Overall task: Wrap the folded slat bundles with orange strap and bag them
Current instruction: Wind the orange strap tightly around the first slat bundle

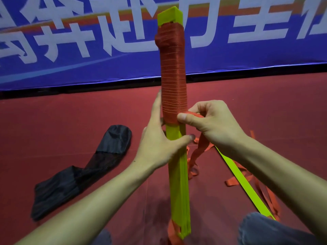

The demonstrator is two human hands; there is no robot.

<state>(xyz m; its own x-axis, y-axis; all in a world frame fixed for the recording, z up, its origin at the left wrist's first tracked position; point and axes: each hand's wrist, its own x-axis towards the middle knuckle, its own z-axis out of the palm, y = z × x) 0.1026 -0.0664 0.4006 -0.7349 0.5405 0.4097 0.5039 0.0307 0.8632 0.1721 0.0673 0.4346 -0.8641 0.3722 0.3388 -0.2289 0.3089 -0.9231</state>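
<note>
We see the slat bundle (pixel 177 174) standing upright in front of us, its foot near our knees on the red floor (pixel 70 121). It is a tight stack of flat yellow-green slats. The orange strap (pixel 174 82) is wound in close, neat turns over most of its upper half. The top turns bulge a little, and a short green tip is left bare above them.

Our left hand (pixel 159 138) grips the bundle just below the wrapping, thumb across the front. Its fingers seem to run up behind the wound part, though they are mostly hidden. Our right hand (pixel 210 119) pinches the strap against the lowest turn, and loose strap trails from it down to a tangle on the floor.

A single slat (pixel 238 175) lies among that tangle at right. The black bag (pixel 74 174) lies crumpled at left, well apart from the bundle, and a blue banner (pixel 88 50) stands behind.
</note>
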